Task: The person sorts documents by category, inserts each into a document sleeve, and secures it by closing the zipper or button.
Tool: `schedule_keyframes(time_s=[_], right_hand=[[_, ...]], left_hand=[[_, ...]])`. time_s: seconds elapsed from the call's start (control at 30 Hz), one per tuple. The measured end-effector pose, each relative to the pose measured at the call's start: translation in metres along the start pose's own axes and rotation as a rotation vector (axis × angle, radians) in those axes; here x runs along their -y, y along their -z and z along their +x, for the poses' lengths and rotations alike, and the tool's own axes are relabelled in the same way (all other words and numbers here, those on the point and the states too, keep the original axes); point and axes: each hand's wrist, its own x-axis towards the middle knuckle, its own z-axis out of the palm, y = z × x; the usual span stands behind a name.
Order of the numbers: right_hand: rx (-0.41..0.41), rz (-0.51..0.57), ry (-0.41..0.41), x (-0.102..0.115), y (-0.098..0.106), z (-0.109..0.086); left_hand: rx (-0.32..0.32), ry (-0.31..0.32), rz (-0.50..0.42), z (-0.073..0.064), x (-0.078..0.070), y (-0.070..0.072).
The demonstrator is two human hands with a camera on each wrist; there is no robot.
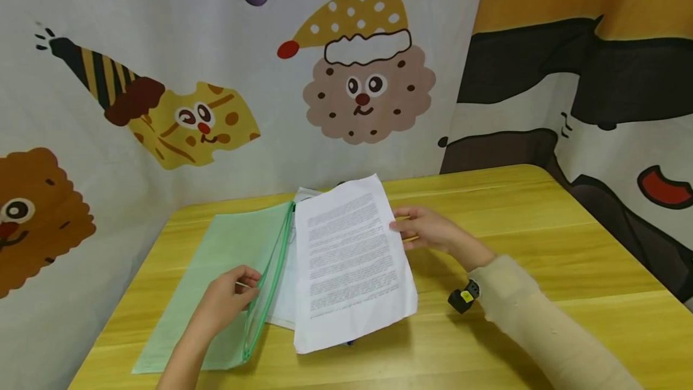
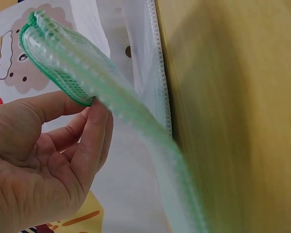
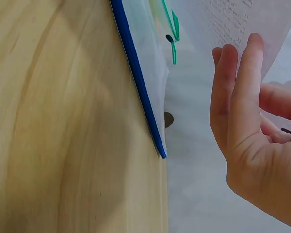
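A green mesh zipper pouch (image 1: 208, 281) lies at the left of the table, its zipped side lifted and parted. My left hand (image 1: 224, 300) pinches that edge between thumb and fingers; the left wrist view shows the mesh rim (image 2: 77, 90) at the fingertips. To the right, my right hand (image 1: 430, 230) grips a printed white sheet (image 1: 352, 257) by its right edge, tilted up off the table. In the right wrist view, the fingers (image 3: 247, 92) lie along the paper. Partly hidden under the sheet is a pale, see-through pouch (image 1: 280, 309) with a blue edge (image 3: 136, 73).
The wooden table (image 1: 568, 245) runs back to a cartoon-printed curtain (image 1: 216, 17). A black wrist device (image 1: 462, 298) hangs at the right sleeve (image 1: 520, 294). A green zipper cord (image 3: 174, 48) dangles behind the blue-edged pouch.
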Motion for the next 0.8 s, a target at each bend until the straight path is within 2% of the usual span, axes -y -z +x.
schedule_keyframes(time_s=[0.5, 0.8], right_hand=[[0.111, 0.013, -0.032, 0.002, -0.014, 0.003], [0.128, 0.009, -0.056, 0.003, -0.017, 0.004]], left_hand=[[-0.005, 0.012, -0.003, -0.001, -0.001, -0.001], [-0.022, 0.009, 0.008, -0.002, -0.003, -0.002]])
